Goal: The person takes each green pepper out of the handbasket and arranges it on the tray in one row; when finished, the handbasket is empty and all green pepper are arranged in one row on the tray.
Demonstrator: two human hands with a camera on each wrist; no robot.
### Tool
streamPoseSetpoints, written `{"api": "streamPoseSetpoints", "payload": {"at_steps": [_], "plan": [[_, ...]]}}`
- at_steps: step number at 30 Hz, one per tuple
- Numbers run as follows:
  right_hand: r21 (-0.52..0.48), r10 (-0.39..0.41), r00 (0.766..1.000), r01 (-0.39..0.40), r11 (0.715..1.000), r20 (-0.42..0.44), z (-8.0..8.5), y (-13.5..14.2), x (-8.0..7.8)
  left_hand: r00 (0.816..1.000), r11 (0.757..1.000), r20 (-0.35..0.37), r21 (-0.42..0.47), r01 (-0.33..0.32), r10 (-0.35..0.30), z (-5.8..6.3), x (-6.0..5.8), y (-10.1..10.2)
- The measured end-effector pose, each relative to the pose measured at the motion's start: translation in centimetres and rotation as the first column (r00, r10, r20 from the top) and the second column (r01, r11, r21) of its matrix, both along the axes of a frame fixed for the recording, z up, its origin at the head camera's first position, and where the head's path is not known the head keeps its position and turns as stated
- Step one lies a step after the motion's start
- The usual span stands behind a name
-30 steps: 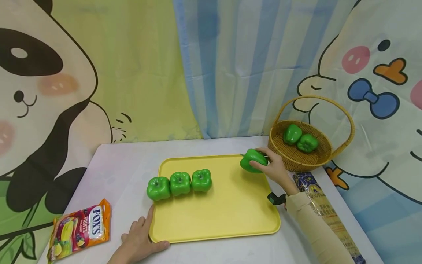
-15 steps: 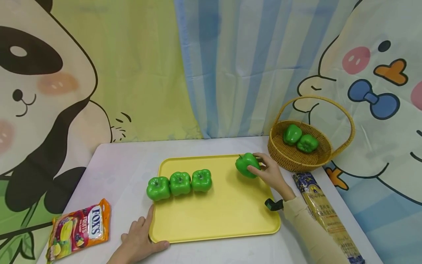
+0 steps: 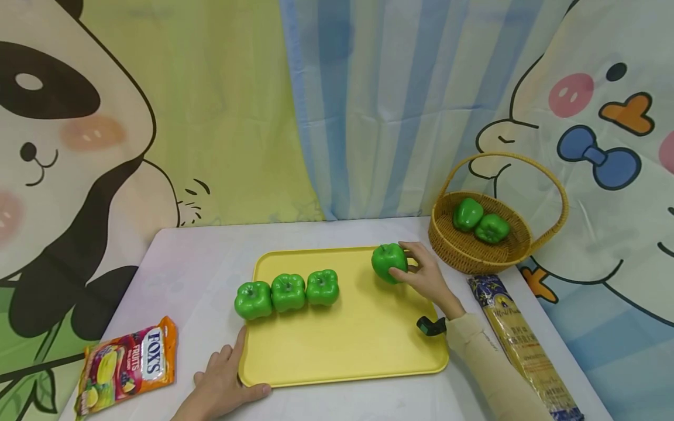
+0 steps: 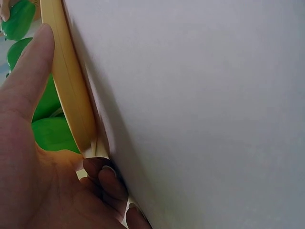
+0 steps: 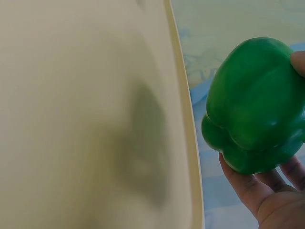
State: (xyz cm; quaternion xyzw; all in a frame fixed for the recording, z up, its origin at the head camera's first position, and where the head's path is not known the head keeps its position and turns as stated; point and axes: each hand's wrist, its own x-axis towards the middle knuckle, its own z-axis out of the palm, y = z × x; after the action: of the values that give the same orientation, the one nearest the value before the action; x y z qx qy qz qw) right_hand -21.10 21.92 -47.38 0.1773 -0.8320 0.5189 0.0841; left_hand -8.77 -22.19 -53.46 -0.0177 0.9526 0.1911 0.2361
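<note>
My right hand (image 3: 423, 272) grips a green bell pepper (image 3: 388, 263) above the right back part of the yellow tray (image 3: 347, 345). In the right wrist view, the held pepper (image 5: 255, 105) hangs clear of the tray, its shadow falling on it, fingers beneath and thumb at its side. My left hand (image 3: 223, 374) rests at the tray's front left corner, thumb along the front edge and index finger by the left side. Three green bell peppers (image 3: 288, 292) stand in a row across the tray's left part, the leftmost overlapping the rim.
A wicker basket (image 3: 447, 245) with a tall handle stands at the back right, two green peppers (image 3: 467, 214) inside. A long packet (image 3: 521, 345) lies right of the tray. At the front left lies an orange Fox's candy bag (image 3: 126, 368). Patterned curtains (image 3: 358, 117) hang behind the table.
My right hand has moved left with the bell pepper, from beside the basket to over the tray, and the pepper has turned more upright. My left hand has stayed put.
</note>
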Motion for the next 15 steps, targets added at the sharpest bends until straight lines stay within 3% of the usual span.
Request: {"api": "streamPoseSetpoints", "payload": {"at_steps": [7,15], "plan": [[0.013,-0.032,0.998,0.031,0.999,0.060,-2.9,0.4,-1.4,1.000,1.000,-0.008,0.002,0.002,-0.002,-0.1,0.0,0.0],[-0.021,-0.017,0.997,0.019,1.000,0.071,-3.7,0.1,-1.5,1.000,1.000,0.003,0.005,0.002,-0.002,0.0,0.0,0.0]]}}
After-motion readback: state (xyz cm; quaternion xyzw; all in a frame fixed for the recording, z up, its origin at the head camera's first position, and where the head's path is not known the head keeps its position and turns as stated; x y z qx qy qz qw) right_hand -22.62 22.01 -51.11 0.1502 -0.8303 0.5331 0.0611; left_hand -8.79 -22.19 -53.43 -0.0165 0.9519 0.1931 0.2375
